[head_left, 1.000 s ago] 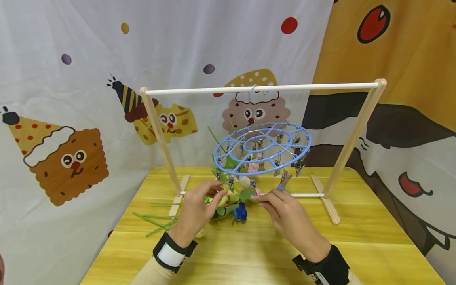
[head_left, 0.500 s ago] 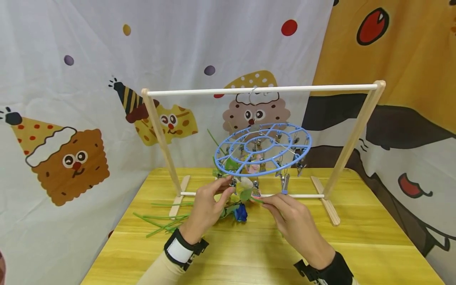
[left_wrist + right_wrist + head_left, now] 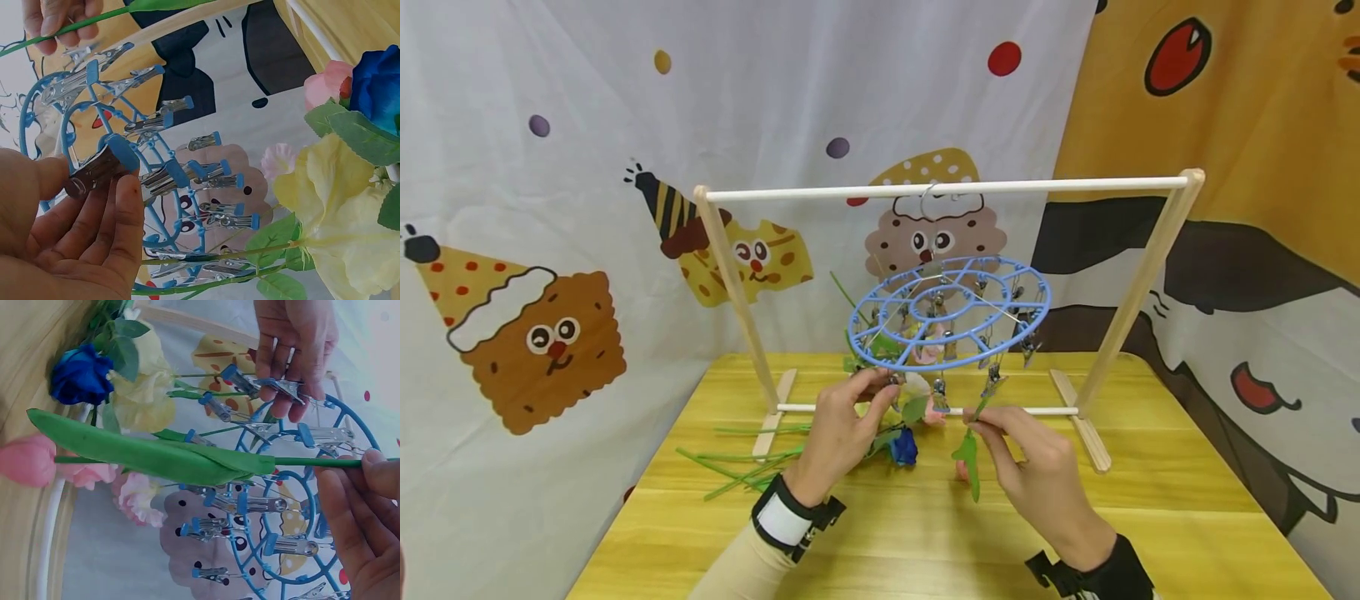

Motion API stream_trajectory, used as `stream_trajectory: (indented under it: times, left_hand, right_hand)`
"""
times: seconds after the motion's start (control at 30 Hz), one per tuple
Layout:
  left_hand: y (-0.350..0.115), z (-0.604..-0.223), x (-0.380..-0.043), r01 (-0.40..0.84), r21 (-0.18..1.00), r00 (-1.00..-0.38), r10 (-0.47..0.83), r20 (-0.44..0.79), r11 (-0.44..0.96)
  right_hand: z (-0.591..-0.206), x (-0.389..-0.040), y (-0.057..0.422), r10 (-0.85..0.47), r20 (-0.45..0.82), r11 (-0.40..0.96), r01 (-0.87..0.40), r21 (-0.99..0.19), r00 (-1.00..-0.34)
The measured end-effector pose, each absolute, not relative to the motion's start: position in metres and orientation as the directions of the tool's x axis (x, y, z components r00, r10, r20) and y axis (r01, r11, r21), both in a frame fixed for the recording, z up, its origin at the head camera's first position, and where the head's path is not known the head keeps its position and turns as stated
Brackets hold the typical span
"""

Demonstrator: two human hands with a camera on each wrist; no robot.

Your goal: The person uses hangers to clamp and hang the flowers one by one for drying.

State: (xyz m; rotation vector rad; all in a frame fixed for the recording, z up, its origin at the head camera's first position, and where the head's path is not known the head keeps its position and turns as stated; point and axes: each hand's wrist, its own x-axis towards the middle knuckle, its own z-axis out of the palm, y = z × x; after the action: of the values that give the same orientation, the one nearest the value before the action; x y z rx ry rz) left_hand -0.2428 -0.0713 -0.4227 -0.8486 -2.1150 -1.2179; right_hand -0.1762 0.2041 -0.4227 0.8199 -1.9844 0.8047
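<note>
My left hand point(image 3: 844, 427) is raised under the near left rim of a round blue clip hanger point(image 3: 917, 364). Thumb and fingers pinch a metal clip point(image 3: 103, 165) with blue tips, one of several dangling from the ring. My right hand point(image 3: 1033, 462) pinches the green stem of a pink tulip point(image 3: 28, 461) just under the ring's near side. The tulip hangs bloom down, its long green leaf point(image 3: 970, 467) below the fingers. In the right wrist view the stem passes between thumb and fingertips, level with the clips.
The hanger hooks over a white rail point(image 3: 820, 192) on a wooden stand. A blue rose point(image 3: 904, 447), a yellow flower point(image 3: 331, 212) and pink blooms are behind my hands. Loose green stems point(image 3: 730, 468) lie on the table at left. A patterned cloth hangs behind.
My left hand has moved right and up to the ring and taken hold of a clip. My right hand has shifted slightly right, and the tulip's leaf and bloom now show hanging below it.
</note>
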Motion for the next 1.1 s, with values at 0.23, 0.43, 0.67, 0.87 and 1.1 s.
stream_trajectory:
  times: [0.23,0.43,0.67,0.87,1.1]
  left_hand:
    - [-0.07,-0.419,-0.244,0.744,0.563,-0.661,0.273,0.699,0.36]
    - [-0.07,-0.419,-0.246,0.751,0.565,-0.657,0.299,0.692,0.341]
    - [-0.072,-0.42,-0.246,0.736,0.569,-0.674,0.311,0.671,0.367]
    - [-0.074,-0.421,-0.248,0.731,0.564,-0.68,0.337,0.651,0.385]
    - [-0.077,-0.419,-0.247,0.708,0.582,-0.704,0.332,0.628,0.4]
  right_hand:
    - [-0.412,-0.177,0.2,-0.163,0.885,0.496,-0.811,-0.31,-0.437]
    - [-0.407,-0.181,0.194,-0.114,0.885,0.418,-0.83,-0.37,-0.452]
    - [-0.403,-0.184,0.183,-0.121,0.878,0.335,-0.852,-0.403,-0.464]
    - [-0.399,-0.188,0.176,-0.136,0.874,0.298,-0.861,-0.413,-0.467]
    - [-0.394,-0.195,0.168,-0.138,0.883,0.251,-0.879,-0.406,-0.448]
